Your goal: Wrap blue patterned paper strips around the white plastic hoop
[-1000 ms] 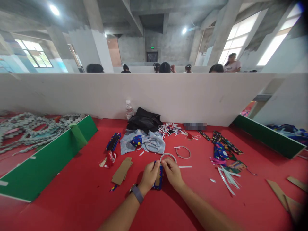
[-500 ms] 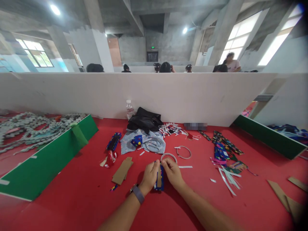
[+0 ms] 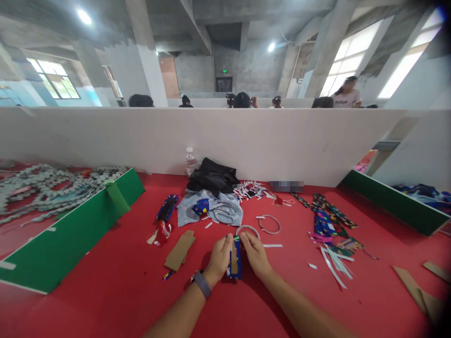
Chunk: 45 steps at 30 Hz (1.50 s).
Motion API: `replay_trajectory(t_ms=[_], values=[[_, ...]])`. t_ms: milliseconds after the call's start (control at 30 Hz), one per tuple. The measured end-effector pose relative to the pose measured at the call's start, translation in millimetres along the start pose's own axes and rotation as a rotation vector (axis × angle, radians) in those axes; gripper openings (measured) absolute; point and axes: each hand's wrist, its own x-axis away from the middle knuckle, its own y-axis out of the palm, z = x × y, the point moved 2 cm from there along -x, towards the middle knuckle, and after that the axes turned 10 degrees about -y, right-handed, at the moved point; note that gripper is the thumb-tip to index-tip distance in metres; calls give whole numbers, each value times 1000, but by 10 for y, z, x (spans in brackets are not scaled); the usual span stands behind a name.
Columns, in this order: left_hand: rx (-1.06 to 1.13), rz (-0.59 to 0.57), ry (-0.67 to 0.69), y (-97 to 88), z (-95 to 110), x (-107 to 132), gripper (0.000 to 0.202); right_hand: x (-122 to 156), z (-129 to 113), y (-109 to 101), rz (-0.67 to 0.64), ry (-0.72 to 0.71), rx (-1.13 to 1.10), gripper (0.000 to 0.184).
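Note:
My left hand (image 3: pixel 219 258) and my right hand (image 3: pixel 256 255) are closed on either side of a small cardboard strip wrapped in blue patterned fabric (image 3: pixel 234 263), held upright on the red table (image 3: pixel 105 291). The fingers of both hands pinch its top edge. A grey watch (image 3: pixel 202 283) sits on my left wrist. Just beyond my fingers lies a white tape ring (image 3: pixel 247 229).
Brown cardboard pieces (image 3: pixel 179 249) lie left of my hands. Farther back are scissors on pale cloth (image 3: pixel 221 212), a black bag (image 3: pixel 211 177), a water bottle (image 3: pixel 190 160), another ring (image 3: pixel 269 224) and patterned fabric strips (image 3: pixel 329 220). Green dividers (image 3: pixel 59 239) flank the workspace. People sit beyond the white partition (image 3: pixel 225 136).
Both hands stay on the wrapped strip; it now stands slightly more upright between them, and the view has tilted slightly.

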Motion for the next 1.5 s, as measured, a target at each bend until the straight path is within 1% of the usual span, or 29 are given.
replay_trajectory(t_ms=[100, 233, 300, 367, 467, 533, 600, 733, 833, 900, 967, 1033, 1067, 1100, 1133, 1200, 1233, 1267, 1300, 1367, 1433, 1500], values=[[-8, 16, 7, -3, 2, -2, 49, -4, -6, 6, -33, -41, 9, 31], [-41, -34, 0, 4, 7, -8, 50, -10, -35, 0, -45, -107, 74, 31], [-37, -58, -22, 9, -1, -14, 49, -12, -51, -11, -14, -123, 102, 32], [-19, -90, -37, 18, -20, -23, 49, -16, -58, -31, 46, -121, 125, 32], [-14, -178, -34, 40, -60, -40, 47, -24, -42, -70, 152, -89, 147, 31], [-24, -212, -40, 48, -84, -52, 45, -24, -26, -80, 183, -76, 163, 31], [-10, -220, -56, 45, -92, -59, 43, -18, -24, -68, 169, -102, 179, 31], [94, -249, -100, 28, -49, -59, 42, -30, -76, -38, 100, -181, 218, 27], [142, -190, -129, -2, -17, -68, 44, -139, -157, -143, 59, -207, 296, 24], [160, -123, -155, -20, -18, -79, 45, -259, -214, -314, 43, -201, 381, 24], [194, -51, -176, -33, -27, -92, 46, -373, -258, -534, 44, -163, 490, 24], [238, 16, -194, -43, -36, -103, 47, -433, -290, -725, 36, -146, 527, 25], [257, 43, -205, -47, -41, -108, 48, -431, -299, -785, 14, -144, 538, 23], [273, 64, -218, -52, -46, -113, 49, -407, -303, -811, -36, -156, 553, 21], [290, 82, -232, -58, -52, -118, 51, -362, -304, -801, -120, -186, 582, 20], [329, 100, -251, -71, -65, -128, 54, -223, -286, -698, -318, -259, 655, 16], [347, 97, -253, -76, -72, -133, 56, -144, -268, -628, -396, -290, 709, 14], [359, 87, -247, -81, -77, -136, 57, -71, -245, -559, -441, -307, 770, 13], [366, 71, -234, -82, -80, -139, 58, -9, -221, -501, -449, -315, 833, 12], [382, 45, -200, -80, -81, -140, 57, 69, -182, -428, -404, -325, 916, 10], [407, 48, -153, -75, -76, -137, 50, 93, -167, -421, -313, -345, 921, 12], [418, 60, -112, -67, -71, -134, 41, 92, -182, -459, -205, -370, 875, 13]])
